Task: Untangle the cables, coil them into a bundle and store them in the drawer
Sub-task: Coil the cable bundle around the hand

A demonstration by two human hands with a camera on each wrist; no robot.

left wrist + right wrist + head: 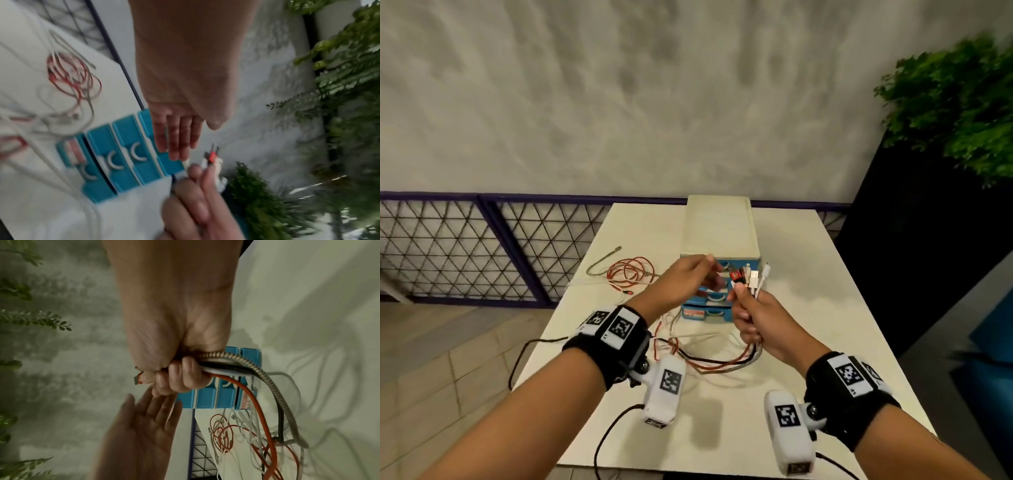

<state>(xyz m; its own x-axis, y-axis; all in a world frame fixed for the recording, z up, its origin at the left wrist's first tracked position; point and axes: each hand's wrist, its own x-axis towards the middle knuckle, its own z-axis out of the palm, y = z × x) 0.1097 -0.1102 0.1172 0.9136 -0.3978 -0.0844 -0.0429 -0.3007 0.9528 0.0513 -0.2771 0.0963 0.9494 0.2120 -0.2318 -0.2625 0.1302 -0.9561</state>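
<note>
My right hand (751, 317) (174, 376) grips a bunch of cables (242, 369) near their plug ends (751, 277): red, white, black and a braided metal one. The plugs stick up above the fist. The cables hang from the fist to the white table (825, 274) and trail left to a loose red and white tangle (630, 274) (69, 78). My left hand (697, 277) (174, 138) hovers with straight fingers just left of the plugs and holds nothing. Behind both hands stands a small blue drawer unit (717, 240) (123, 155), its drawers closed.
The table's near edge lies below my wrists. A purple lattice railing (465, 246) runs along the left and a dark planter with green foliage (955, 102) stands at the right. Black wires from the wrist cameras hang over the table's front.
</note>
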